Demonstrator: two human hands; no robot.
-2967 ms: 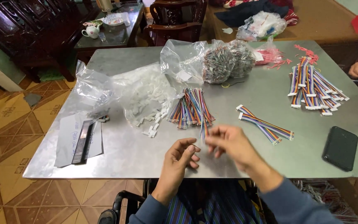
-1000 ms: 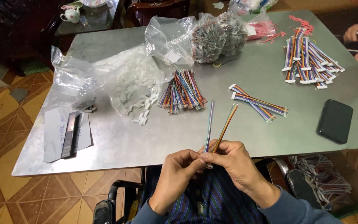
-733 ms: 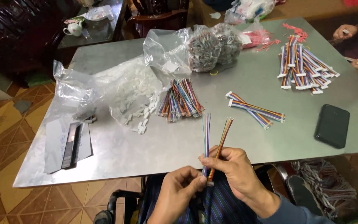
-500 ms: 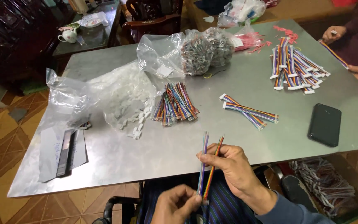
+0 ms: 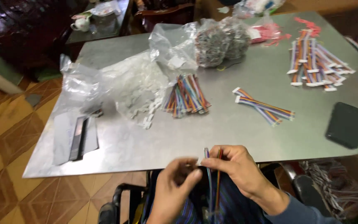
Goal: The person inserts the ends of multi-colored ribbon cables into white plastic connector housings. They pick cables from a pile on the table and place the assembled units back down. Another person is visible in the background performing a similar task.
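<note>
**A:** What is in hand right now?

**B:** A thin strip of coloured ribbon wires (image 5: 212,174), held upright at the near edge of the metal table (image 5: 245,137). The right hand (image 5: 239,172) has its fingers pinched shut on the strip near its top; the left hand (image 5: 179,182) is curled in just beside it, fingertips closed at the strip's upper end. Whether something small sits between those fingertips, I cannot tell.

**A:** Which step, would you say?

**B:** I'd judge it the fitting of an end piece onto the wires. The next move calls for holding the wire tips level and steady.

**A:** And further out?

**B:** Mid-table lies a loose bundle of coloured wires (image 5: 186,96); to its right a few finished strips with white ends (image 5: 264,107), and a larger heap (image 5: 315,62) far right. A black flat phone (image 5: 344,124) lies at the right edge. Left of the bundle, a clear bag of small white connectors (image 5: 135,89), spilling open; behind it, clear bags of grey parts (image 5: 218,41). A red packet (image 5: 270,32) sits at the far side, a grey flat sleeve (image 5: 74,132) near left.
</note>
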